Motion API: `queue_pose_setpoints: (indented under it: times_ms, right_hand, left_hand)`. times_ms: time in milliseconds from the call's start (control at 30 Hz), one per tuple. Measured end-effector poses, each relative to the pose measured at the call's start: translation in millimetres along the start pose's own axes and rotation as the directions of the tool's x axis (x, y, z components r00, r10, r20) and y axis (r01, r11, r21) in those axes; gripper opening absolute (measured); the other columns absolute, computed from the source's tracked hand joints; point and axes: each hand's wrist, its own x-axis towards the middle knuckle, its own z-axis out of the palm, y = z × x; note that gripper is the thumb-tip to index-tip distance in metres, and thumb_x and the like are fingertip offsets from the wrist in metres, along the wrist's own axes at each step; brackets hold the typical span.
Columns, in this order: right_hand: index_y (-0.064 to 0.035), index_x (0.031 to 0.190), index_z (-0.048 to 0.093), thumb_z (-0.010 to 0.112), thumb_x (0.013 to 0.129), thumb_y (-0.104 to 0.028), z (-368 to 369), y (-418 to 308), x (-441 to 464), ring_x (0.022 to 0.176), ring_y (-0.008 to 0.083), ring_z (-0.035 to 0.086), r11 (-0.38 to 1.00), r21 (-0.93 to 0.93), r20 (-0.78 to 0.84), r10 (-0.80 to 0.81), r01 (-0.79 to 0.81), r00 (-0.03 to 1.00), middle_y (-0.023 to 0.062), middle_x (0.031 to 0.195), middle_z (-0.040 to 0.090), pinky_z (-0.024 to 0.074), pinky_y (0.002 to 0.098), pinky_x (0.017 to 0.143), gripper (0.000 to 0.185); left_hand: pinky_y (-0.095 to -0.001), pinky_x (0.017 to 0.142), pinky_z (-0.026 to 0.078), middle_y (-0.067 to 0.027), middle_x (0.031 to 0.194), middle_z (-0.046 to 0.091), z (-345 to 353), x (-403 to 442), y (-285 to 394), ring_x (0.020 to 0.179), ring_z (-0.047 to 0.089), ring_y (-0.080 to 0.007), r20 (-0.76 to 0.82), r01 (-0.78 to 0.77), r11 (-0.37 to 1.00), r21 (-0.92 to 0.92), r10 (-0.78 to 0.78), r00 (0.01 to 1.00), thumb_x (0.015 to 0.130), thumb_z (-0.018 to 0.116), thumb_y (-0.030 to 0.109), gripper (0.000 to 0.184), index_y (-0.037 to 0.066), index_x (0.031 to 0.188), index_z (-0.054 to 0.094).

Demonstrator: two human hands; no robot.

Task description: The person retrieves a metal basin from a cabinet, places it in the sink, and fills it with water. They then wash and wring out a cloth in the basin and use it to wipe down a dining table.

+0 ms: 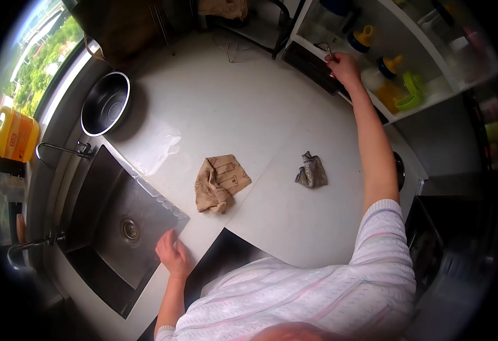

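Observation:
My right hand (pixel 344 69) is raised at the front of the white shelf, its fingers closed on a small thin item too small to name, above a dark box (pixel 311 67). My left hand (pixel 173 253) is beside the sink's near corner, with its fingers partly curled and nothing visible in it. Between the hands, a crumpled brown cloth (pixel 219 183) lies on the white counter (pixel 260 119). Farther right on the counter is a smaller grey crumpled cloth (pixel 312 170).
A metal sink (pixel 110 221) with a faucet (pixel 61 149) is at left, below a black bowl (pixel 106 104). A yellow jug (pixel 16 135) stands by the window. Bottles with yellow tops (pixel 362 38) and a green item (pixel 411 92) are on the shelf.

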Motion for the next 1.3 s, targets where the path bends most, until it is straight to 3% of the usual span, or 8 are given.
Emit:
queue_pose_setpoints:
  times_ms: [67,467,533,700,900,967,1233,1300]
  right_hand:
    - [-0.0084,0.097,0.066,0.057,0.076,-0.015,0.4,-5.3,6.9,0.089,0.0246,0.061,0.93,-0.357,-0.007,-0.099,0.09,0.995,0.0119,0.097,0.064,0.0479,0.035,0.075,0.023]
    - [-0.0091,0.105,0.063,0.053,0.08,-0.02,32.6,1.5,-38.9,0.093,0.0293,0.06,0.933,-0.158,0.165,-0.299,0.324,0.94,0.0122,0.098,0.065,0.0482,0.0375,0.08,0.029]
    - [-0.0082,0.107,0.061,0.053,0.079,-0.02,37.8,7.4,-31.0,0.095,0.0304,0.06,0.954,-0.158,0.02,-0.256,0.256,0.967,0.0133,0.099,0.064,0.048,0.038,0.081,0.032]
    - [-0.0115,0.129,0.044,0.053,0.072,-0.002,40.2,21.4,-20.5,0.11,0.0318,0.051,0.894,-0.258,0.096,-0.353,0.366,0.931,0.0188,0.122,0.051,0.0428,0.0381,0.091,0.058]
    - [-0.007,0.112,0.057,0.063,0.076,-0.021,9.7,4.6,-128.4,0.085,0.02,0.061,0.964,-0.173,0.603,-0.056,0.2,0.796,0.0067,0.094,0.063,0.0478,0.0315,0.075,0.039]
    - [-0.0079,0.112,0.056,0.066,0.074,-0.022,-1.4,-13.0,-179.4,0.085,0.0223,0.06,0.901,-0.358,0.638,0.046,0.244,0.768,0.0065,0.093,0.062,0.0474,0.0333,0.076,0.042]
    - [-0.0021,0.096,0.055,0.061,0.072,-0.01,44.5,26.1,-259.5,0.077,0.0337,0.058,0.964,-0.168,0.539,-0.087,0.208,0.838,0.0155,0.085,0.061,0.0473,0.0376,0.069,0.025]
    - [-0.0003,0.093,0.056,0.058,0.074,-0.003,49.3,35.3,-256.1,0.065,0.0172,0.06,0.999,0.006,0.57,-0.042,0.046,0.82,0.0077,0.076,0.062,0.0469,0.0291,0.058,0.019]
  left_hand:
    - [-0.0393,0.089,0.036,-0.0131,0.106,0.057,0.6,0.0,-0.7,0.099,0.053,-0.0296,-0.001,-0.01,1.0,-0.002,0.01,1.0,0.077,0.052,0.007,0.035,0.004,0.111,0.053]
    - [-0.0372,0.088,0.036,-0.0117,0.107,0.058,3.4,-2.6,-3.0,0.099,0.052,-0.0283,0.027,-0.006,0.999,0.035,0.005,1.0,0.081,0.05,0.007,0.033,0.002,0.113,0.052]
    - [-0.037,0.088,0.036,-0.0117,0.107,0.058,2.3,-1.6,-0.6,0.098,0.052,-0.0282,0.042,0.001,1.0,0.019,-0.001,0.999,0.081,0.049,0.008,0.033,0.002,0.113,0.052]
    - [-0.0372,0.087,0.036,-0.0124,0.106,0.058,0.3,-0.4,4.7,0.098,0.053,-0.0288,0.059,0.015,1.0,0.02,-0.017,0.998,0.082,0.048,0.007,0.032,0.002,0.114,0.052]
    - [-0.0372,0.087,0.036,-0.013,0.105,0.058,2.7,-1.4,3.7,0.097,0.053,-0.0295,0.045,0.013,1.0,0.017,-0.013,0.999,0.082,0.048,0.008,0.033,0.001,0.115,0.051]
    - [-0.037,0.087,0.036,-0.0126,0.106,0.058,2.1,-0.8,3.8,0.098,0.053,-0.0294,0.037,0.001,1.0,0.019,-0.002,0.999,0.082,0.048,0.008,0.034,0.001,0.115,0.051]
    - [-0.0363,0.087,0.037,-0.0095,0.104,0.059,-1.7,4.3,5.5,0.098,0.054,-0.0258,-0.04,-0.031,0.999,0.024,0.032,0.999,0.077,0.055,0.008,0.035,0.006,0.111,0.054]
    - [-0.0371,0.086,0.037,-0.0095,0.103,0.058,-1.9,2.0,-0.3,0.097,0.053,-0.0265,-0.018,0.03,0.999,0.012,-0.03,0.999,0.075,0.057,0.008,0.035,0.007,0.11,0.054]
